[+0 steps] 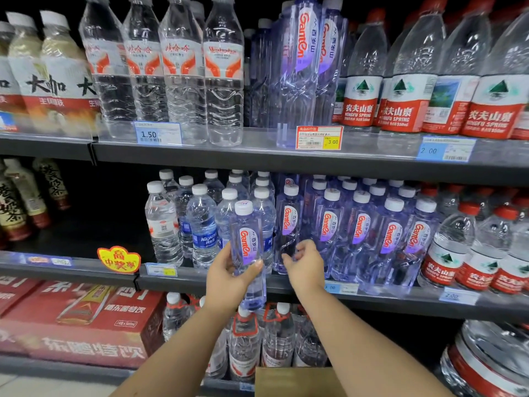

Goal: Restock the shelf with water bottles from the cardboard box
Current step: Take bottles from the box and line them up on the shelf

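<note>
Just before the middle shelf (pixel 189 282), the left hand (pixel 229 282) holds a purple water bottle (pixel 247 247) upright, fingers (pixel 253 267) wrapped round it; the right hand (pixel 305 266) hovers beside it, fingers loosely spread, holding nothing.

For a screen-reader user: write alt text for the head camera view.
The left hand grips a purple Ganten bottle upright before the middle shelf; the right hand reaches to a shelved bottle beside it. A cardboard box sits below.

Purple-tinted bottle (pixel 247 253) with a white cap sits upright in the left hand (pixel 229 277), just beside the right hand (pixel 305 266), box (pixel 297 381) way below both.
</note>
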The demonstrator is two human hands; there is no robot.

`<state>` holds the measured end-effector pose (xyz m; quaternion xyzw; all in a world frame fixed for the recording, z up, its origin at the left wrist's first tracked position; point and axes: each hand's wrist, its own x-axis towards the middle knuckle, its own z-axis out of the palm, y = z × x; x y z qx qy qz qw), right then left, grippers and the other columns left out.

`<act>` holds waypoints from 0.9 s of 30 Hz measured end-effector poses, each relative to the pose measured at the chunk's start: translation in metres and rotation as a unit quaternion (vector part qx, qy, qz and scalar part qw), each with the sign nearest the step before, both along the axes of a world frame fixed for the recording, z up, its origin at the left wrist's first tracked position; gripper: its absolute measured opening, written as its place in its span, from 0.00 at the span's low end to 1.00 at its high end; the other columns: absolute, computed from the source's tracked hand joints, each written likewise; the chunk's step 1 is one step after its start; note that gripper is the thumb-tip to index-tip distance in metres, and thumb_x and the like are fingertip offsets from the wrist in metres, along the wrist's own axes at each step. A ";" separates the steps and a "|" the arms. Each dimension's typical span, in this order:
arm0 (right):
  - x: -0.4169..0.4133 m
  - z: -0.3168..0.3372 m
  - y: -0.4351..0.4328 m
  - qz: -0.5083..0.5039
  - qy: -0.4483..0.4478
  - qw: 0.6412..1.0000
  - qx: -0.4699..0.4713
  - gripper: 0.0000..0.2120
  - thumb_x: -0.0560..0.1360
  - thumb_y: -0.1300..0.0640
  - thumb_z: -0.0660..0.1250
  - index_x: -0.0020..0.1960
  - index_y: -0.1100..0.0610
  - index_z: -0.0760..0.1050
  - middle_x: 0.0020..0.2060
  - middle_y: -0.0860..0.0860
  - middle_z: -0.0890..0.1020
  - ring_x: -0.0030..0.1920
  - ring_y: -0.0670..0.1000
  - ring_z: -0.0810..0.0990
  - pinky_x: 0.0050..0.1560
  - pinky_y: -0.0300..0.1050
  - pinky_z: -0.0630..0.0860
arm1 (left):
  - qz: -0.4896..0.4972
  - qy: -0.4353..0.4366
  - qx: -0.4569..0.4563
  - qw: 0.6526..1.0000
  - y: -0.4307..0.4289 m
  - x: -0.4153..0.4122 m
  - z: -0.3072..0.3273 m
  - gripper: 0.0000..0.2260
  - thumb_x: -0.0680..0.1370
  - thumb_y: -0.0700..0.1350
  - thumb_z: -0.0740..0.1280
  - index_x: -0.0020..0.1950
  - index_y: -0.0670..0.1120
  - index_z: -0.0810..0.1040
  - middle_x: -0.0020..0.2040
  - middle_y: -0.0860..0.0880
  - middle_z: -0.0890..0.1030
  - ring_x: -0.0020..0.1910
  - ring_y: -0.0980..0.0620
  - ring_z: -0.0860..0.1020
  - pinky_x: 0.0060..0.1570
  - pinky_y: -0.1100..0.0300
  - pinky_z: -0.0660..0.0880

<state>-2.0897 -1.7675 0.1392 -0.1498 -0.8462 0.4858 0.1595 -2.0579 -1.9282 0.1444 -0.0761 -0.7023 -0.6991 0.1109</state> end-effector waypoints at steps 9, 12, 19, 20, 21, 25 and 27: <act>0.003 -0.005 0.027 0.251 0.012 0.887 0.388 0.22 0.79 0.61 0.56 0.73 0.58 0.65 0.65 0.54 0.71 0.66 0.55 0.67 0.67 0.49 0.67 | 0.023 0.022 -0.029 0.999 0.003 0.001 0.009 0.15 0.71 0.43 0.76 0.55 0.53 0.79 0.47 0.55 0.84 0.46 0.59 0.81 0.47 0.65 0.76; -0.007 -0.006 0.021 0.237 -0.020 0.883 0.404 0.23 0.79 0.61 0.55 0.74 0.57 0.62 0.64 0.54 0.70 0.66 0.56 0.67 0.64 0.52 0.70 | 0.035 0.042 -0.035 0.998 0.008 0.000 0.012 0.14 0.72 0.42 0.75 0.54 0.53 0.78 0.47 0.54 0.84 0.44 0.59 0.81 0.44 0.67 0.76; -0.033 0.000 0.013 0.198 -0.095 0.908 0.356 0.22 0.79 0.63 0.56 0.73 0.57 0.62 0.65 0.56 0.67 0.66 0.58 0.68 0.61 0.54 0.73 | 0.037 0.052 -0.042 0.997 0.014 -0.011 0.019 0.16 0.71 0.43 0.75 0.57 0.50 0.79 0.47 0.54 0.84 0.45 0.59 0.82 0.45 0.67 0.77; -0.037 0.001 0.014 0.194 -0.103 0.914 0.342 0.23 0.79 0.62 0.56 0.74 0.57 0.60 0.66 0.55 0.66 0.66 0.58 0.68 0.61 0.55 0.73 | 0.036 0.053 -0.047 0.997 0.015 -0.013 0.020 0.16 0.71 0.42 0.76 0.57 0.50 0.79 0.47 0.55 0.84 0.45 0.60 0.82 0.45 0.67 0.77; -0.041 0.000 0.014 0.193 -0.109 0.918 0.329 0.25 0.79 0.62 0.56 0.75 0.56 0.58 0.67 0.55 0.65 0.66 0.58 0.68 0.62 0.55 0.72 | 0.036 0.054 -0.049 0.997 0.015 -0.015 0.019 0.17 0.71 0.42 0.76 0.57 0.50 0.79 0.47 0.56 0.84 0.46 0.60 0.82 0.46 0.66 0.77; -0.058 -0.002 0.008 0.202 -0.126 0.931 0.278 0.30 0.78 0.65 0.55 0.78 0.54 0.52 0.71 0.54 0.62 0.68 0.58 0.68 0.66 0.54 0.69 | 0.036 0.068 -0.066 0.995 0.013 -0.022 0.014 0.18 0.70 0.42 0.76 0.58 0.49 0.79 0.49 0.57 0.84 0.47 0.59 0.82 0.47 0.66 0.77; -0.064 -0.005 0.006 0.208 -0.133 0.936 0.252 0.33 0.77 0.68 0.55 0.78 0.53 0.50 0.72 0.53 0.60 0.70 0.57 0.67 0.70 0.52 0.66 | 0.034 0.081 -0.081 0.993 0.011 -0.023 0.012 0.19 0.70 0.46 0.77 0.59 0.49 0.79 0.49 0.57 0.84 0.48 0.58 0.82 0.47 0.65 0.77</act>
